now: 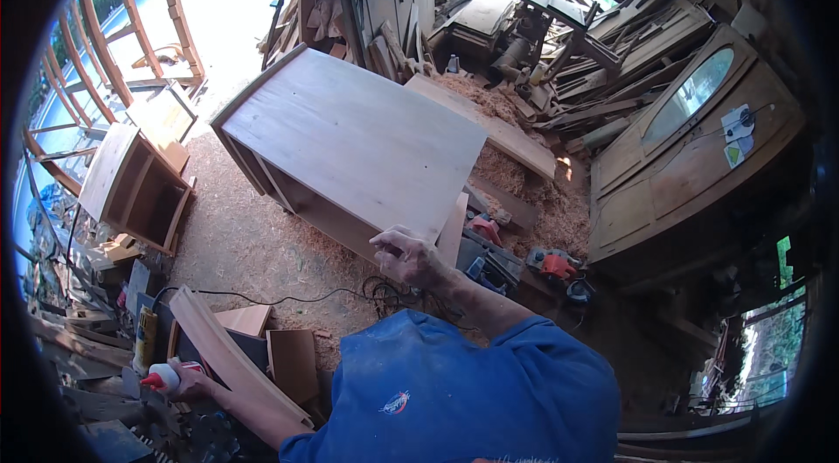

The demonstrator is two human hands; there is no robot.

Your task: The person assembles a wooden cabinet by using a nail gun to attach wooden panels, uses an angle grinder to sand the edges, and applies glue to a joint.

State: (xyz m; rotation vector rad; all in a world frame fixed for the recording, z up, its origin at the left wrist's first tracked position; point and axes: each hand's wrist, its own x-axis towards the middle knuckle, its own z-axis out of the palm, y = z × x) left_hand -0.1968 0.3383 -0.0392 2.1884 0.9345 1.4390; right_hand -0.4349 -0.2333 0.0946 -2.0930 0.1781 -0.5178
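Note:
My left hand [190,380] is closed around a white glue bottle [163,378] with a red tip, at the lower left. The bottle lies nearly level, its tip toward the left. My right hand [406,256] is at the near edge of a large wooden cabinet [350,135], by its near right corner. Its fingers are curled in; whether something small is between them I cannot make out. The cabinet's broad pale panel faces up, and an open side shows below it. Beside my left forearm stands a long curved board [223,345].
A smaller open cabinet [131,187] stands at the left. Red power tools [555,264] lie right of my right arm, and a black cord [262,299] crosses the shavings-covered floor. A wooden door with an oval pane [699,139] leans at the right. Scrap boards [629,52] pile up behind.

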